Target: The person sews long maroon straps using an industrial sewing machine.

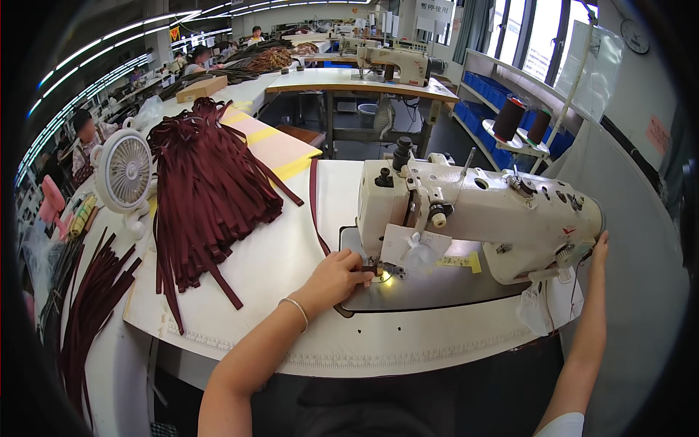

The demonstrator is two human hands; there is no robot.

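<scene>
A cream industrial sewing machine (466, 197) stands on the white table, its needle area lit by a small lamp. Beside the presser foot, my left hand (333, 280) is closed on the end of a narrow maroon strap (314, 200). The strap trails from the hand toward the far side of the table, and its end lies under or right by the foot. My right hand (600, 249) rests on the handwheel (598, 218) at the machine's right end, its fingers curled around the rim and partly hidden behind it.
Left of the machine lies a big bundle of maroon straps (211, 189), beside a white fan (125, 171). More straps (98, 313) hang at far left. Thread cones (507, 120) stand at back right. A second sewing machine (397, 62) and co-workers are farther off.
</scene>
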